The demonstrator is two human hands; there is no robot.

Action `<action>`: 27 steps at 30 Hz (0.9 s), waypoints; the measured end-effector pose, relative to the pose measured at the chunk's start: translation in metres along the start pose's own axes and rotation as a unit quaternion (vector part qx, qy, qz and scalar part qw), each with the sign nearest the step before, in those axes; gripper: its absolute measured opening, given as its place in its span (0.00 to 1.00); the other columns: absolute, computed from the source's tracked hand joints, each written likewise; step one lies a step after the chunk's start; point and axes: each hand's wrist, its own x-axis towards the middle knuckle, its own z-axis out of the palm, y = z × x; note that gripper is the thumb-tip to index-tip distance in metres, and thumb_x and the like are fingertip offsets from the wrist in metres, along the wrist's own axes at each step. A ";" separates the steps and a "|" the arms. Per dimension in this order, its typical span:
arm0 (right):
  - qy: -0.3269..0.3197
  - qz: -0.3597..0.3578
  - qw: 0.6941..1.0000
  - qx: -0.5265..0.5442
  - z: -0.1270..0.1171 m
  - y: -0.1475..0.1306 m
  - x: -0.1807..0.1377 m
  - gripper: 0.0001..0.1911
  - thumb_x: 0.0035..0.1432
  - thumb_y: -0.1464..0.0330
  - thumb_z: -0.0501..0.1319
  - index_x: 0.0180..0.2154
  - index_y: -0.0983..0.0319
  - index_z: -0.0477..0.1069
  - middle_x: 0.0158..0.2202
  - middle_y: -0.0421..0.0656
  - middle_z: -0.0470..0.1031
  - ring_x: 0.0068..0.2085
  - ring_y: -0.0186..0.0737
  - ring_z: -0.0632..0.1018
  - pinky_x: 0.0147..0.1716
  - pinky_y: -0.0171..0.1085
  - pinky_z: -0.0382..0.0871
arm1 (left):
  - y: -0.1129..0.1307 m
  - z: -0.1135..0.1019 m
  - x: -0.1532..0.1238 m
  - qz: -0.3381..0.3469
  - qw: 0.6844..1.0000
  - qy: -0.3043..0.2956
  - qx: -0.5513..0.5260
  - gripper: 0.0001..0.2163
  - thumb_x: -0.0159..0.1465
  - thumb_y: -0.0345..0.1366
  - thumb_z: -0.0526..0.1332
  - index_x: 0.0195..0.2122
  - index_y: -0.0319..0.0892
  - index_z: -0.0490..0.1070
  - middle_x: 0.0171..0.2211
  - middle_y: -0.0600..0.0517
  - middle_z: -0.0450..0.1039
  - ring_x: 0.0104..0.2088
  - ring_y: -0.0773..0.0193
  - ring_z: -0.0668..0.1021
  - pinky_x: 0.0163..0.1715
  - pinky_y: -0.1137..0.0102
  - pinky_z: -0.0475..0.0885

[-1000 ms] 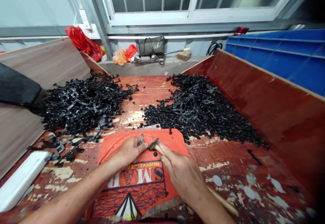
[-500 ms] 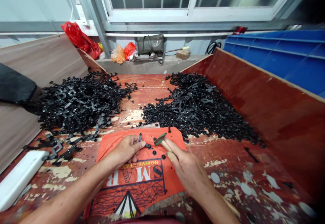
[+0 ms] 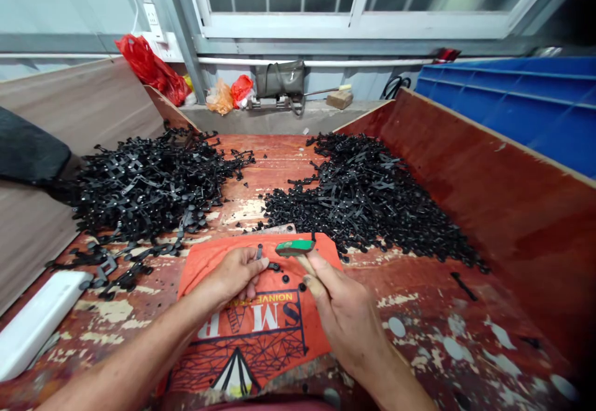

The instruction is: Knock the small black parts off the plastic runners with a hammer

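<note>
White box [image 3: 41, 321]: lying at the left on the tabletop [image 3: 279, 156].
Left pile [image 3: 144, 187]: spreading in a black heap beyond the white box.
Orange cloth [image 3: 198, 262]: lying under both hands, its print facing upside down.
Left hand [image 3: 242, 273]: resting over the cloth, pinching the black part between thumb and fingers.
Black part [image 3: 274, 267]: sticking out just right of the left thumb tip; a grey end is poking up above the fingers, and whether it belongs to the same piece is unclear.
Black discs [image 3: 285, 279]: lying on the cloth between the two hands.
Hammer [image 3: 295, 248]: hanging just beyond the black part, its green head not touching it.
Right hand [image 3: 347, 311]: closing around the hammer's handle.
Right pile [image 3: 372, 200]: heaping up beyond the right hand.
</note>
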 end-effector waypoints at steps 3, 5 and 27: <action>-0.001 0.021 1.000 -0.010 0.000 0.008 -0.001 0.23 0.70 0.68 0.47 0.63 0.53 0.62 0.53 0.40 0.77 0.47 0.39 0.80 0.47 0.38 0.73 | -0.002 0.001 -0.001 0.009 0.999 0.008 -0.049 0.20 0.55 0.56 0.61 0.26 0.43 0.60 0.11 0.62 0.63 0.09 0.75 0.62 0.10 0.79 0.53; -0.002 0.029 0.999 -0.024 0.000 0.015 -0.003 0.22 0.69 0.69 0.47 0.62 0.52 0.63 0.55 0.40 0.75 0.47 0.40 0.80 0.46 0.38 0.74 | -0.002 0.001 -0.002 0.009 0.998 0.009 -0.069 0.20 0.55 0.55 0.62 0.24 0.43 0.60 0.11 0.61 0.63 0.09 0.75 0.61 0.10 0.79 0.52; -0.060 0.035 0.994 -0.084 -0.001 0.018 -0.008 0.23 0.70 0.68 0.47 0.64 0.50 0.59 0.52 0.40 0.77 0.42 0.42 0.81 0.40 0.40 0.75 | 0.001 0.005 -0.002 -0.002 0.999 0.016 0.028 0.20 0.54 0.57 0.60 0.27 0.44 0.61 0.10 0.61 0.63 0.10 0.74 0.61 0.12 0.78 0.49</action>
